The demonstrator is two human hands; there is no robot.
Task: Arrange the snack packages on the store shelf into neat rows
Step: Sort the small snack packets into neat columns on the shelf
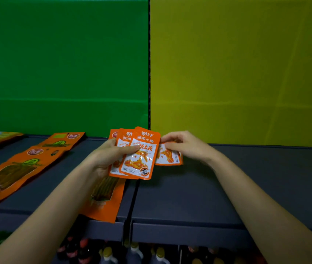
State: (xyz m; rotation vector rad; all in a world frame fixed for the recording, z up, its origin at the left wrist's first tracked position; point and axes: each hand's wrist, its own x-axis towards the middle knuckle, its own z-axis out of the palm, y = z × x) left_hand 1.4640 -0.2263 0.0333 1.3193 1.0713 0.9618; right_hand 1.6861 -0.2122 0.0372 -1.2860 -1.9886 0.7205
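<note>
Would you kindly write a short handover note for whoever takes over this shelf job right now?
Left hand grips a fan of small orange packets, about three.
Right hand pinches one more small packet beside the fan, above the shelf.
Large orange packages lie overlapping and askew on the shelf's left part; another large package lies under the left forearm, over the front edge.
Done: small packets gathered in hand.
Left: lay them in neat rows, straighten the large ones.
</note>
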